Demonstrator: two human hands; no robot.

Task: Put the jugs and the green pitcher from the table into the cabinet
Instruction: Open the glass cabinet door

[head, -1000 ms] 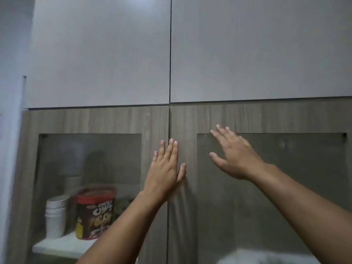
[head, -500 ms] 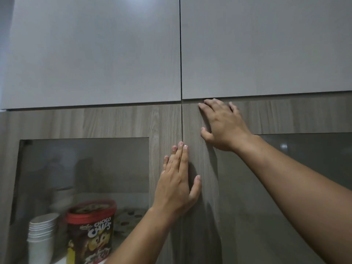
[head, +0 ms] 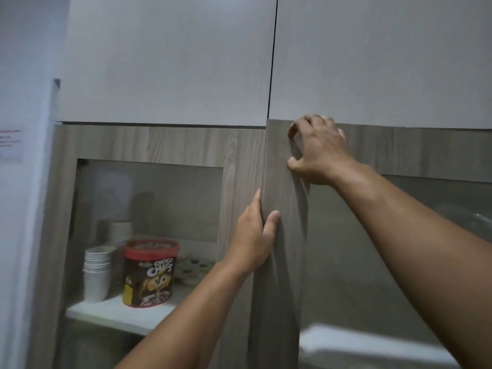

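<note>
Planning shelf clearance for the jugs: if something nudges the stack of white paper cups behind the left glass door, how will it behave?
The stack of white paper cups is probably very light, so a nudge would likely slide it on the white shelf. Tall and narrow, it looks apt to tip. The red-lidded Choco Chips tub beside it might stop a rightward fall.

Single head view, close to cabinet (head: 165, 145), facing forward and tilted upward; doors fill frame.

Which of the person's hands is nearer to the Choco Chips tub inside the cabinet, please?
Left. The left hand grips the right door's edge just right of the Choco Chips tub; the right hand is higher, at that door's top.
</note>
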